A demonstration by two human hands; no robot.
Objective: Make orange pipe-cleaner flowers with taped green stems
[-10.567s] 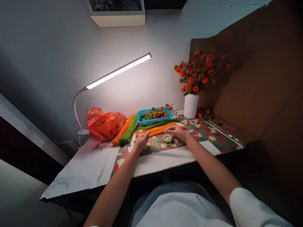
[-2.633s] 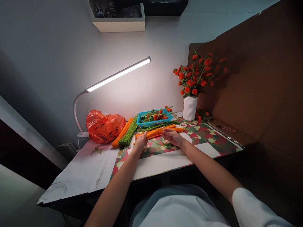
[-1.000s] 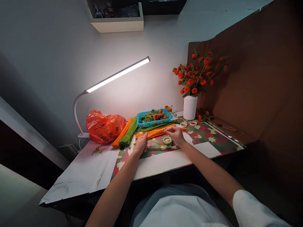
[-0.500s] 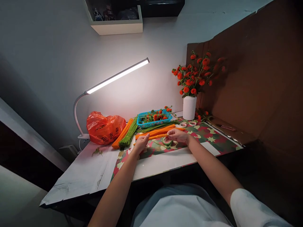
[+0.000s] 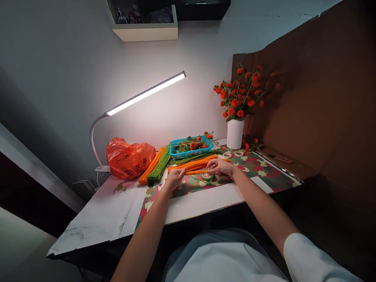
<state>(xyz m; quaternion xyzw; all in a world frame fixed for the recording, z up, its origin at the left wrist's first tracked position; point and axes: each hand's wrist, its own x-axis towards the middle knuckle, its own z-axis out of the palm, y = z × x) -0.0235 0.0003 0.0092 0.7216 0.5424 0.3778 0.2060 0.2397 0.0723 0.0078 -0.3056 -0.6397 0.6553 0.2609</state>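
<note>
An orange pipe cleaner (image 5: 197, 172) stretches level between my two hands, just above the patterned mat (image 5: 190, 187). My left hand (image 5: 175, 178) pinches its left end between thumb and fingers. At the other end, the fingertips of my right hand (image 5: 221, 167) are closed on it. Whether it is one strand or several twisted together, I cannot tell. Below it, close to my right hand, lies a roll of green tape (image 5: 207, 177). Just behind, a bundle of orange pipe cleaners (image 5: 192, 162) rests on the mat.
Orange (image 5: 151, 166) and green pipe cleaners (image 5: 160, 167) lie by a red plastic bag (image 5: 129, 158). Behind stands a blue basket (image 5: 191, 155) of small flowers. A white vase (image 5: 235, 134) holds orange flowers. Two tape rolls (image 5: 226, 155) sit nearby. A lit lamp (image 5: 147, 93) arches above.
My left hand has shifted slightly to the right along the pipe cleaner. My right hand has moved a little, its fingers still on the far end. The surroundings stay put.
</note>
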